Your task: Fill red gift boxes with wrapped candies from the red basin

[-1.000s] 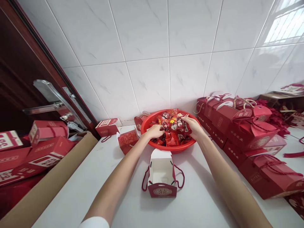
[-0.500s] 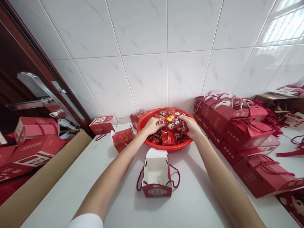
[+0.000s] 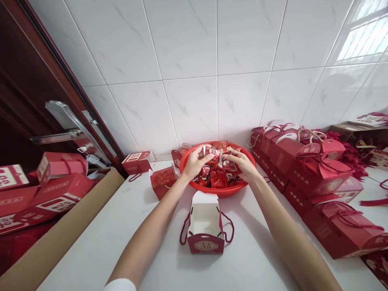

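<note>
Over a red plastic basin [image 3: 222, 194], my left hand [image 3: 194, 164] pinches a red-wrapped candy [image 3: 213, 152] between thumb and fingers. Opposite it, my right hand [image 3: 244, 166] grips a dark red candy packet [image 3: 229, 157], the two packets almost meeting. Below them a pile of wrapped candies [image 3: 216, 178] fills the basin. Nearer to me stands a small red gift box [image 3: 206, 245], its top open, its white inside showing and a cord handle on each side. Fingers and packets hide part of the pile.
Finished-looking red gift boxes [image 3: 303, 157] are stacked along the right. An open red box [image 3: 163, 181] and a closed one [image 3: 136, 162] stand left of the basin. A carton [image 3: 75, 210] of red boxes is at far left, beside a door handle [image 3: 57, 135]. A tiled wall [image 3: 190, 109] rises behind.
Both hands have lifted from the candy pile and come closer together, now with candies held up between their fingers. The view has shifted slightly; the open gift box stays put.
</note>
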Available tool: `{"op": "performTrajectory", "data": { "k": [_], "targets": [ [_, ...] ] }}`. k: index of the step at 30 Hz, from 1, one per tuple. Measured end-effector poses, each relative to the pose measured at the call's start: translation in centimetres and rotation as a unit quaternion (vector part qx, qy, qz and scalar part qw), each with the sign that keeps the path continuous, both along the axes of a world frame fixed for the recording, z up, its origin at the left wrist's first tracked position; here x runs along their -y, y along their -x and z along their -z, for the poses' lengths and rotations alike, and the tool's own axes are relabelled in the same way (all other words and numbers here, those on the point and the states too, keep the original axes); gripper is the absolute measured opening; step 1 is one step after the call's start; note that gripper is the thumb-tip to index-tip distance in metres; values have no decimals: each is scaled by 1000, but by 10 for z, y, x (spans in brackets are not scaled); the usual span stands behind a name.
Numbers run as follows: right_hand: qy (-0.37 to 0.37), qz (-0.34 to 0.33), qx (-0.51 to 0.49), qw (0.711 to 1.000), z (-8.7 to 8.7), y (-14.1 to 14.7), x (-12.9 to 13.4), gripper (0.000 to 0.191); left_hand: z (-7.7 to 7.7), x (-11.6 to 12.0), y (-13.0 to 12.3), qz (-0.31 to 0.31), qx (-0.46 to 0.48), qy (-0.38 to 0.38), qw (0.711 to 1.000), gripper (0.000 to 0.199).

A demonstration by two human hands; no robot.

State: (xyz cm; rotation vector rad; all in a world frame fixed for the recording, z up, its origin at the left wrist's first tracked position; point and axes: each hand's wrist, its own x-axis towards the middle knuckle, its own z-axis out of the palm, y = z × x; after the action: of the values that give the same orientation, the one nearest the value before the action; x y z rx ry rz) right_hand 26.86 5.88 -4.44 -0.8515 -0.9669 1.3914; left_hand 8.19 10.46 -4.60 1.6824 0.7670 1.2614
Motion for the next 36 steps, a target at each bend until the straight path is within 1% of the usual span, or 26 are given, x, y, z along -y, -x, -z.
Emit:
{"op": "performTrajectory", "data": {
  "k": [4,7,9,11,12,13,15,16,17,19,20,22,25,27,30,31,33,35,36],
  "targets": [
    [-28,3,30,999,-11,9,11,40,-10,29,5,5,-25,-25,999,44],
    [-65,2,105,992,-23,11,25,36,-18,53,18,7,-69,-54,996,43],
    [-110,-6,164,980,-33,11,36,29,-24,70,31,2,-130,-84,988,50],
    [-170,-10,232,958,-43,13,48,20,-30,86,45,3,-245,-89,965,65],
    [-203,-11,269,941,-46,14,54,14,-33,93,52,8,-317,-79,945,70],
    [-236,-14,306,922,-49,16,60,10,-36,99,59,16,-382,-69,921,69],
    [-288,-36,374,881,-52,22,70,7,-42,109,70,50,-476,-43,877,53],
    [-301,-57,403,862,-51,25,75,9,-44,113,74,70,-502,-31,861,46],
    [-306,-80,428,847,-51,30,79,12,-46,115,78,88,-515,-20,852,40],
    [-303,-107,457,829,-48,38,84,14,-49,117,83,109,-516,-5,850,38],
    [-300,-105,459,829,-47,42,86,14,-49,117,86,112,-509,-2,853,39],
    [-299,-83,446,839,-44,51,87,12,-49,114,90,115,-500,5,858,39],
    [-305,-54,416,855,-40,61,88,11,-47,110,94,141,-501,22,853,39],
    [-302,-53,401,863,-37,66,87,14,-45,107,94,157,-505,29,848,40],
    [-294,-79,406,862,-33,71,87,22,-44,106,93,161,-512,32,843,42],
    [-294,-79,413,859,-32,72,87,26,-44,106,92,161,-515,33,841,42],
    [-290,-57,414,861,-32,72,87,29,-44,106,92,158,-520,36,839,42],
    [-275,-42,382,881,-32,72,88,28,-44,107,92,155,-518,37,841,40],
    [-263,-52,353,896,-32,73,88,27,-44,107,92,156,-514,36,843,39]
  ]
}}
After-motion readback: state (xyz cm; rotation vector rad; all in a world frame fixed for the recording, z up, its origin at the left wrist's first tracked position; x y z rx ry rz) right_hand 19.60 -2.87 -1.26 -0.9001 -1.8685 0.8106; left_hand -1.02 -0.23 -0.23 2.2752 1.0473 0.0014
